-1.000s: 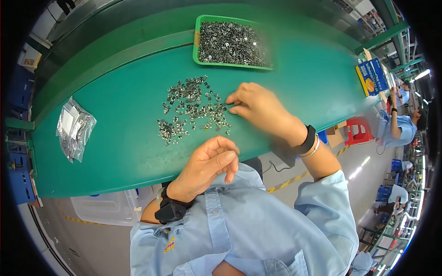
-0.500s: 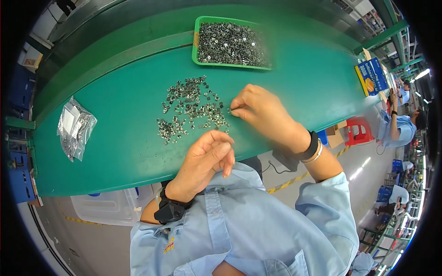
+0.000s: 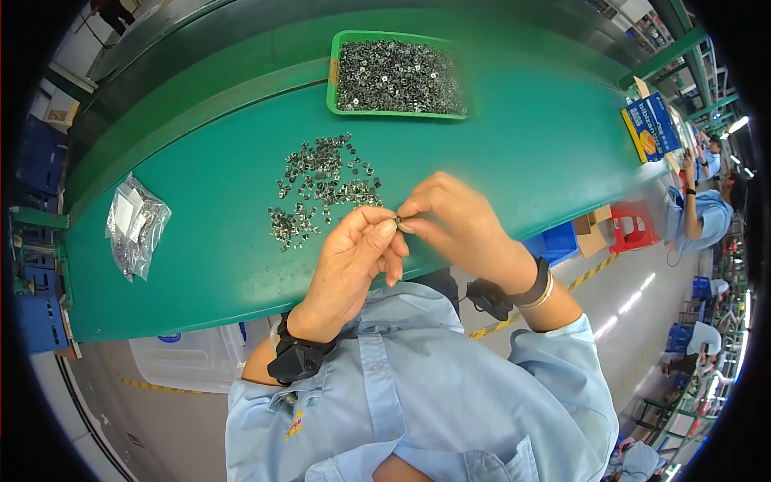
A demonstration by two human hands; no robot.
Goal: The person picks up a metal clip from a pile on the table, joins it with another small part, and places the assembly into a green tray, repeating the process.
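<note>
Both of my hands meet over the near side of the green worktable (image 3: 209,273). With thumb and forefinger, my right hand (image 3: 454,217) pinches a small metal part (image 3: 397,220). The tips of my left hand (image 3: 353,261) close on the same part from the other side, its remaining fingers curled. Just beyond them lies a loose pile of small metal parts (image 3: 317,165), silvery and dark, spread in clusters. Farther back, a green tray (image 3: 332,84) is filled with many similar parts. The held piece is too small to make out its exact shape.
A clear plastic bag (image 3: 136,229) of parts lies at the left. On the far right stands a blue and yellow box (image 3: 650,128). Past the table's right edge are a red stool (image 3: 633,227) and a blue bin (image 3: 554,243). Another person (image 3: 699,217) sits farther right.
My right hand has come down toward my left, bringing the small metal part between both hands' fingertips. The left hand's thumb and forefinger now meet at it.
</note>
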